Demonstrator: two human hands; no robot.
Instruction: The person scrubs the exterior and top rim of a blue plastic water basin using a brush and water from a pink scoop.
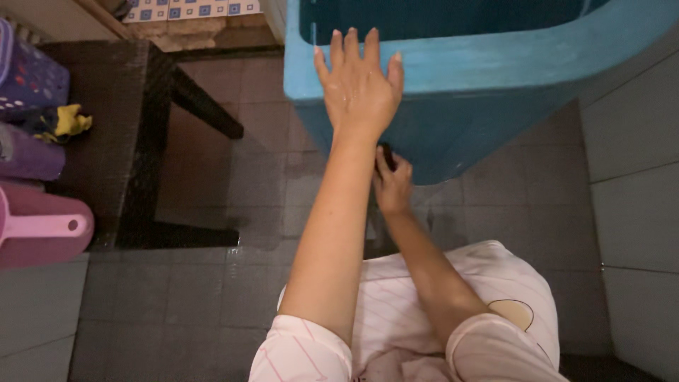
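- One large blue tub stands on the grey tiled floor, with dark water inside it; everything below is placed relative to this tub.
- The left hand lies flat on the tub's near rim, wet, its five fingers spread wide and straight, holding nothing.
- The right hand is lower, against the tub's outer wall just under the left wrist; its fingers are curled around one small dark object, whose kind cannot be told.
- Two bare forearms reach up toward the tub from a pink-striped white garment at the bottom of the view.
- Well to the left of the tub stands one dark woven bench, its surface carrying the things listed next.
- One pink dipper with a long handle lies at the bench's near end.
- Two purple containers sit farther back: one plain, one dotted basket.
- One yellow cloth lies between those two containers.
- To the right of the tub rises one wall of large pale tiles.
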